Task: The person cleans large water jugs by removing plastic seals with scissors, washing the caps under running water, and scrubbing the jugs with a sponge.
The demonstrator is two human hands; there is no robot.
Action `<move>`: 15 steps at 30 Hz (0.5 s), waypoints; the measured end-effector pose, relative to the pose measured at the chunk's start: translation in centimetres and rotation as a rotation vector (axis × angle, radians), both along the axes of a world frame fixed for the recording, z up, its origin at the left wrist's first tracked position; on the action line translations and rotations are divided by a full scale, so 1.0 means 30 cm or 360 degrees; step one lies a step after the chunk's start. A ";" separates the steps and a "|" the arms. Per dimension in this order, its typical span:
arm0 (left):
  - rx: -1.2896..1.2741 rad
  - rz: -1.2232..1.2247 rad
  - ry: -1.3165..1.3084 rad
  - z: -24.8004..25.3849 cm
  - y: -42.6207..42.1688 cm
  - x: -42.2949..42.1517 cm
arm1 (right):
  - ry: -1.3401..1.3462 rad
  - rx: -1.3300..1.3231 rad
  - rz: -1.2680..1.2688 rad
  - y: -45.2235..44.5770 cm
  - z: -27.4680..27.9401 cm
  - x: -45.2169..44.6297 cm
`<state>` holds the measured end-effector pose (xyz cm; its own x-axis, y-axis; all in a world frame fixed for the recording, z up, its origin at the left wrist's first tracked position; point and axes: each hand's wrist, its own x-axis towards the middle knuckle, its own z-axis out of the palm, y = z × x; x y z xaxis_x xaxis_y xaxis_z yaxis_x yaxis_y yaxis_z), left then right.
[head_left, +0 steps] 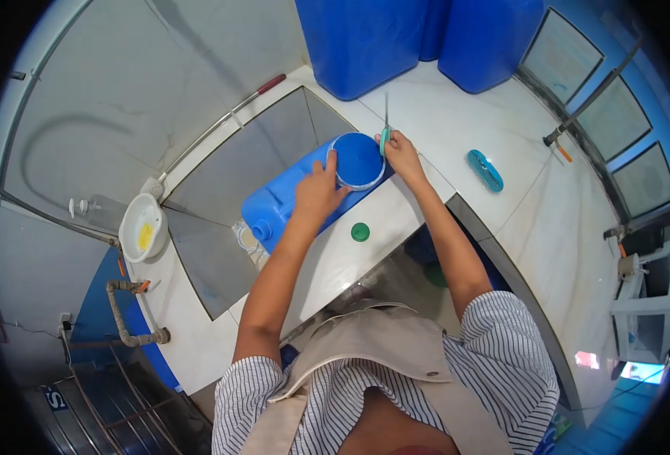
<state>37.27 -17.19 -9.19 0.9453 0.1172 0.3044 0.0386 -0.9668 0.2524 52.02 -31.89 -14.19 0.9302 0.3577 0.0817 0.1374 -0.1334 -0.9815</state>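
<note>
A blue plastic jug (280, 196) lies on its side across the edge of the sink, its neck toward the lower left. A round blue disc with a pale rim (360, 160) is at its right end. My left hand (320, 189) rests on the jug with its fingers spread, touching the rim of the disc. Beside the disc's right edge, my right hand (400, 154) grips a green-handled tool (385, 141) with a thin metal blade pointing up and away. A green cap (360, 232) lies on the white counter (316, 284) just below the jug.
Large blue containers (361, 45) stand at the back. A turquoise brush (485, 171) lies on the right counter. Left of the sink (225, 163) are a white basin (132, 227) and a pump bottle (100, 211). A red-handled rod (271, 84) lies along the sink's back edge.
</note>
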 end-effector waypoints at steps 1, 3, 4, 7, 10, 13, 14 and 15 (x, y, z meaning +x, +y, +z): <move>-0.0130 0.0114 0.0441 0.012 0.035 0.002 | -0.0008 0.0003 0.0014 0.000 0.051 -0.017; -0.0121 0.0019 0.0371 -0.035 0.092 -0.020 | 0.0062 -0.0150 0.0413 -0.014 0.173 -0.086; -0.0148 0.0070 0.0303 -0.039 0.102 -0.047 | 0.0582 -0.0094 0.0744 -0.030 0.253 -0.133; -0.0138 0.0131 0.0228 -0.049 0.131 -0.107 | 0.1290 0.0062 0.1067 0.012 0.237 -0.205; -0.0084 0.0150 0.0219 -0.054 0.159 -0.146 | 0.1542 0.0087 0.1001 0.053 0.242 -0.201; -0.0072 0.0143 0.0190 -0.050 0.165 -0.165 | 0.1635 0.0204 0.1011 0.080 0.254 -0.204; -0.0062 0.0141 0.0182 -0.048 0.167 -0.173 | 0.1631 0.0194 0.1006 0.089 0.258 -0.207; -0.0066 0.0137 0.0177 -0.053 0.172 -0.179 | 0.1642 0.0186 0.0982 0.098 0.266 -0.213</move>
<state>31.90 -12.03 -10.77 0.9588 0.2095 0.1918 0.1508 -0.9477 0.2814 45.64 -28.94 -6.21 0.2518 0.8048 -0.5374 -0.7089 -0.2247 -0.6686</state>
